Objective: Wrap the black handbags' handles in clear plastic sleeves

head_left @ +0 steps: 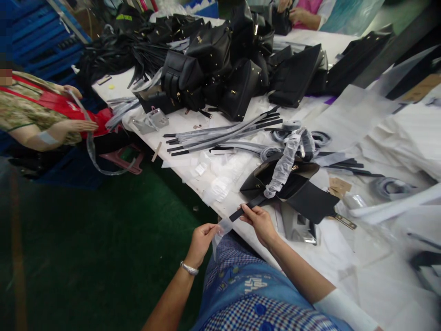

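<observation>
A black handbag [303,193] lies on the white table [344,257] in front of me, its handle wrapped in clear bubble film [285,165]. A thin black strap [246,208] runs from the bag toward the table's near edge. My right hand [259,223] pinches that strap near its free end. My left hand [202,239], with a silver bracelet at the wrist, pinches a small clear plastic sleeve [222,227] just at the strap's tip. Both hands hover over the table edge above my checked apron.
A heap of black bags [220,69] fills the far side of the table, with loose black straps [223,133] and small plastic bags [217,184] between. A seated person [41,115] at the left handles a clear strip. Another person's hands [296,14] work at the far end. Green floor lies to the left.
</observation>
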Action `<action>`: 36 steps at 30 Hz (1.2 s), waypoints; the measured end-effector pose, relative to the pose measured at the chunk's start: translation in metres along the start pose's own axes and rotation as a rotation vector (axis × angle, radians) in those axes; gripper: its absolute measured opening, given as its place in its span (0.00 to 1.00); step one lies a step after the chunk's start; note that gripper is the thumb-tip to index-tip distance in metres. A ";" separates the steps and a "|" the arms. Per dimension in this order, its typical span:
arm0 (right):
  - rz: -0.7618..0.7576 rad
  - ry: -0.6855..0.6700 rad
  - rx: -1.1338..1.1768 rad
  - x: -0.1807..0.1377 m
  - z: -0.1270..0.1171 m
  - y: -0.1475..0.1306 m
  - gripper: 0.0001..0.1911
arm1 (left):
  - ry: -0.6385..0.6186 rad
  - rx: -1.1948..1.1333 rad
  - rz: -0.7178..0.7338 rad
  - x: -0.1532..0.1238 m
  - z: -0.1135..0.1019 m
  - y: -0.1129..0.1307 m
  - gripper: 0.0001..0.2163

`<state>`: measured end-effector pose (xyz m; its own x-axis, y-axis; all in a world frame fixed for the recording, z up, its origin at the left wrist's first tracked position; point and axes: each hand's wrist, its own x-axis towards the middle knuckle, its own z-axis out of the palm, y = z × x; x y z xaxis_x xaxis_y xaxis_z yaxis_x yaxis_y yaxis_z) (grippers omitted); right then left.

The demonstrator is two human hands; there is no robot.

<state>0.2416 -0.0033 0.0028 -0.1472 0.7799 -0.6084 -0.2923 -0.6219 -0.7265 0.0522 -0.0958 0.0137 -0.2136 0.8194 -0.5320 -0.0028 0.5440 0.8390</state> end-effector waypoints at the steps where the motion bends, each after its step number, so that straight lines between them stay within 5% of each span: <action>1: 0.000 0.000 0.001 0.000 0.001 -0.001 0.18 | 0.002 -0.002 0.001 0.000 0.001 0.001 0.13; 18: -0.006 -0.041 -0.055 -0.002 0.000 0.002 0.20 | -0.007 -0.082 -0.013 0.005 0.016 0.004 0.15; 28: -0.019 -0.011 -0.083 0.001 -0.022 0.005 0.28 | -0.085 -0.149 0.015 0.050 0.070 0.025 0.17; 36: -0.143 0.069 -0.177 0.004 -0.045 -0.008 0.23 | -0.109 -0.201 0.104 0.081 0.116 0.044 0.15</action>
<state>0.2864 0.0015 -0.0078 -0.0497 0.8582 -0.5109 -0.1342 -0.5126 -0.8481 0.1486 0.0155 -0.0058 -0.1166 0.8894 -0.4419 -0.1830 0.4181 0.8898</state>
